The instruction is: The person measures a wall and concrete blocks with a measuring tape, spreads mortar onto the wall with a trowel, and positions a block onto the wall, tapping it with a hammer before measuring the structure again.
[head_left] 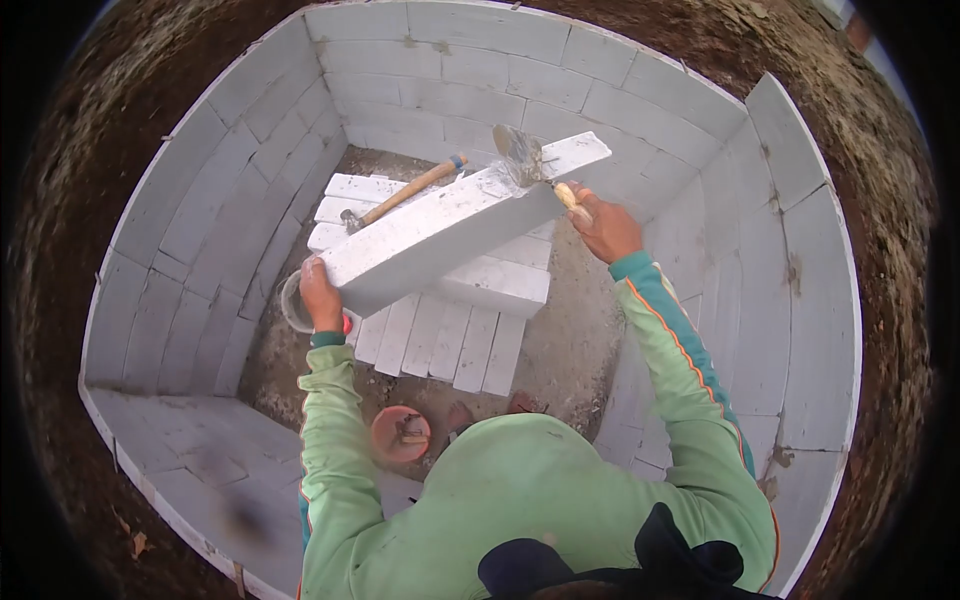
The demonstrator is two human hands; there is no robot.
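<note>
A long white lightweight block (430, 240) lies at a slant across a stack of similar blocks. My left hand (320, 295) is closed around its near left end. My right hand (603, 225) grips the pale handle of a trowel (518, 155). The trowel's blade is smeared with grey mortar and is at the block's top near the far right end; whether it touches the block I cannot tell. Just behind the block, a hammer (415, 190) with a wooden handle rests on the stacked blocks (490, 285).
Grey block walls (450, 70) enclose me, with brown soil (890, 300) beyond them. An orange bucket (402, 455) with something inside stands near my feet. Partly behind my left hand is a grey bucket (290, 302). Debris lies on the rough floor (575, 330).
</note>
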